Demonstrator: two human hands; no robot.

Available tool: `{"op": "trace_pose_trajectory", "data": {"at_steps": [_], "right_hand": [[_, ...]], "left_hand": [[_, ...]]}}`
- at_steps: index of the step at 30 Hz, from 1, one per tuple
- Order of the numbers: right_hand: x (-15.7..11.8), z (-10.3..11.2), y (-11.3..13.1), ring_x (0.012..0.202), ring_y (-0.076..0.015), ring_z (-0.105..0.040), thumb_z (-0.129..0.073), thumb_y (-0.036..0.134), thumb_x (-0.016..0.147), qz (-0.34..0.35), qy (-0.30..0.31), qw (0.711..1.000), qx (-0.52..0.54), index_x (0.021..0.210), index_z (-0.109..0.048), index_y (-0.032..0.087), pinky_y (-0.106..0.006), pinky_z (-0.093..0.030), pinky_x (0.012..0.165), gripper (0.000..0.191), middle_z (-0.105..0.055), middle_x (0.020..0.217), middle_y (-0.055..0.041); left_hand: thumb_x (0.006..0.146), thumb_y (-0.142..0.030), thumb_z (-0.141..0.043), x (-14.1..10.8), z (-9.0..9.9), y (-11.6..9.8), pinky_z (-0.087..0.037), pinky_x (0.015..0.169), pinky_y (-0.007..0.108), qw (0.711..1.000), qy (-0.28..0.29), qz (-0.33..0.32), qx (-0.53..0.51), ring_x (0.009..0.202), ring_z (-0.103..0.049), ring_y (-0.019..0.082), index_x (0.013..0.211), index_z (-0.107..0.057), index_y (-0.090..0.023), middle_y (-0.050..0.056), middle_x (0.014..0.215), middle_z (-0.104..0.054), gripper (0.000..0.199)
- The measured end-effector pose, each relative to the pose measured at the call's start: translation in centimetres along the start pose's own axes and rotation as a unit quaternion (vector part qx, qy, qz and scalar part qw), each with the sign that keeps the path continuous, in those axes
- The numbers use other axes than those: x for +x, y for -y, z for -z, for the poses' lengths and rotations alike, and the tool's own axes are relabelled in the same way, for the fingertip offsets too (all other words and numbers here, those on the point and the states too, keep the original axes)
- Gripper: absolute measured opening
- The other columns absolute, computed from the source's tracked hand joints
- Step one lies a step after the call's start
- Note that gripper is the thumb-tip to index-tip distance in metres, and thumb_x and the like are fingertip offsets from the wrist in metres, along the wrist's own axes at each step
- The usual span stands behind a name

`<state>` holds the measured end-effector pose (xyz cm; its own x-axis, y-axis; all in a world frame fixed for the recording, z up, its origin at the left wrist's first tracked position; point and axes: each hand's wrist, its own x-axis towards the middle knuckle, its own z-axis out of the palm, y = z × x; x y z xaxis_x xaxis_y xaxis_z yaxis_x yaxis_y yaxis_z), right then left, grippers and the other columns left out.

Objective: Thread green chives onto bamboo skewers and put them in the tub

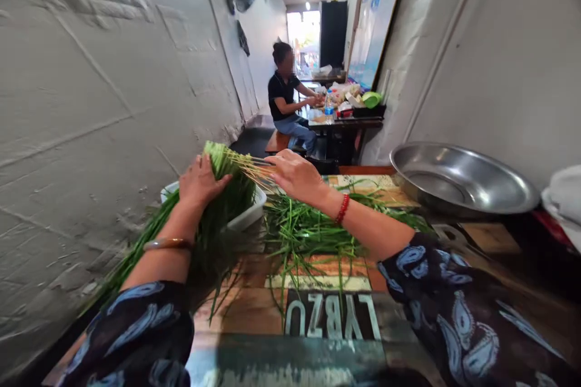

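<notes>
My left hand [200, 184] lies on a thick bundle of long green chives [242, 190], its thumb spread away from the fingers. The bundle rests in a white tray [249, 215], with long leaves hanging over its near left side. Thin bamboo skewers [254, 170] stick out to the right from the pale cut ends of the bundle. My right hand [297, 175] is closed around the outer ends of these skewers; how many it grips is hidden. Below my right forearm, loose chives [313, 224] are strewn over the wood-patterned table [245, 314].
A wide steel basin [463, 178] stands at the right back of the table. White wall [91, 103] runs close along the left. Farther off, a person [285, 97] sits at another table with a water bottle [329, 106] and food on it.
</notes>
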<state>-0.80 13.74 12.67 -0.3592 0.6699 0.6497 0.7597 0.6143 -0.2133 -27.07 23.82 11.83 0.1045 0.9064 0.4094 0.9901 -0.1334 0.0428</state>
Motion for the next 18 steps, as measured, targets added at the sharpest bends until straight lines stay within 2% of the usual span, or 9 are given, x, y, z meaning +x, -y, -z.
{"op": "trace_pose_trajectory", "data": {"at_steps": [1, 3, 5, 7, 8, 10, 14, 16, 18], "right_hand": [[-2.5, 0.5, -0.4, 0.114, -0.0206, -0.056, -0.052, 0.023, 0.098, -0.008, -0.004, 1.0, 0.019, 0.127, -0.059, 0.016, -0.036, -0.046, 0.101, 0.031, -0.063, 0.117, -0.0098], [-7.8, 1.3, -0.9, 0.112, -0.0212, -0.058, -0.054, 0.022, 0.097, -0.04, 0.014, 0.998, 0.042, 0.124, -0.06, 0.016, -0.037, -0.047, 0.099, 0.028, -0.064, 0.116, -0.01], [-13.1, 2.0, -0.9, 0.108, -0.0213, -0.06, -0.054, 0.022, 0.097, -0.082, 0.043, 0.994, 0.056, 0.121, -0.061, 0.015, -0.037, -0.049, 0.096, 0.026, -0.065, 0.113, -0.0107], [-17.7, 2.5, -0.7, 0.104, -0.0201, -0.062, -0.054, 0.022, 0.097, -0.126, 0.063, 0.988, 0.069, 0.12, -0.061, 0.016, -0.035, -0.05, 0.093, 0.025, -0.066, 0.113, -0.0103], [-19.6, 2.8, -0.5, 0.102, -0.0194, -0.063, -0.054, 0.023, 0.097, -0.147, 0.071, 0.984, 0.073, 0.12, -0.062, 0.017, -0.034, -0.051, 0.092, 0.025, -0.066, 0.114, -0.0099], [-22.8, 3.4, -0.1, 0.102, -0.0191, -0.064, -0.053, 0.023, 0.097, -0.181, 0.081, 0.977, 0.078, 0.118, -0.063, 0.019, -0.033, -0.051, 0.092, 0.024, -0.066, 0.113, -0.0093], [-27.2, 5.7, -0.7, 0.104, -0.0206, -0.064, -0.052, 0.021, 0.097, -0.219, 0.083, 0.97, 0.066, 0.116, -0.066, 0.017, -0.035, -0.052, 0.092, 0.024, -0.068, 0.112, -0.0109], [-29.2, 7.7, -1.9, 0.105, -0.0207, -0.065, -0.051, 0.021, 0.097, -0.242, 0.072, 0.967, 0.041, 0.116, -0.067, 0.018, -0.036, -0.051, 0.094, 0.025, -0.07, 0.112, -0.0107], [-31.3, 9.9, -3.8, 0.106, -0.021, -0.065, -0.049, 0.023, 0.097, -0.279, 0.049, 0.959, 0.005, 0.113, -0.069, 0.019, -0.037, -0.05, 0.095, 0.026, -0.07, 0.113, -0.0109]], "left_hand": [[0.083, -0.054, -0.064, -0.1, 0.5, -0.3, -0.038, 0.11, 0.063, 1.0, 0.002, 0.006, -0.008, 0.138, -0.043, 0.046, 0.151, -0.031, -0.003, 0.026, 0.156, -0.036, 0.092], [0.083, -0.061, -0.062, -0.8, 1.5, -1.3, -0.025, 0.114, 0.072, 1.0, -0.012, 0.017, -0.017, 0.146, -0.028, 0.049, 0.155, -0.021, -0.005, 0.028, 0.162, -0.019, 0.1], [0.083, -0.068, -0.056, -2.3, 2.2, -3.1, -0.021, 0.118, 0.069, 0.99, -0.112, -0.019, -0.082, 0.15, -0.021, 0.046, 0.158, -0.018, -0.012, 0.022, 0.165, -0.015, 0.1], [0.081, -0.071, -0.054, -4.7, 2.3, -5.8, -0.025, 0.119, 0.065, 0.968, -0.194, -0.101, -0.126, 0.148, -0.03, 0.042, 0.155, -0.028, -0.014, 0.015, 0.163, -0.027, 0.096], [0.08, -0.07, -0.056, -6.3, 2.0, -7.3, -0.031, 0.118, 0.06, 0.957, -0.191, -0.156, -0.152, 0.145, -0.036, 0.038, 0.153, -0.033, -0.017, 0.011, 0.159, -0.037, 0.093], [0.084, -0.062, -0.056, -9.9, 0.9, -10.9, -0.038, 0.118, 0.052, 0.941, -0.151, -0.201, -0.226, 0.14, -0.045, 0.032, 0.151, -0.036, -0.024, 0.004, 0.153, -0.046, 0.08], [0.089, -0.047, -0.058, -16.7, -2.5, -17.5, -0.046, 0.113, 0.046, 0.913, 0.05, -0.271, -0.3, 0.131, -0.056, 0.029, 0.144, -0.046, -0.021, 0.009, 0.144, -0.057, 0.062], [0.088, -0.041, -0.061, -19.2, -3.6, -19.7, -0.047, 0.11, 0.047, 0.887, 0.129, -0.325, -0.302, 0.128, -0.058, 0.029, 0.141, -0.05, -0.019, 0.012, 0.14, -0.06, 0.058], [0.088, -0.036, -0.064, -21.4, -3.7, -20.8, -0.046, 0.11, 0.05, 0.859, 0.193, -0.377, -0.287, 0.127, -0.058, 0.029, 0.137, -0.055, -0.02, 0.013, 0.138, -0.061, 0.052]]}}
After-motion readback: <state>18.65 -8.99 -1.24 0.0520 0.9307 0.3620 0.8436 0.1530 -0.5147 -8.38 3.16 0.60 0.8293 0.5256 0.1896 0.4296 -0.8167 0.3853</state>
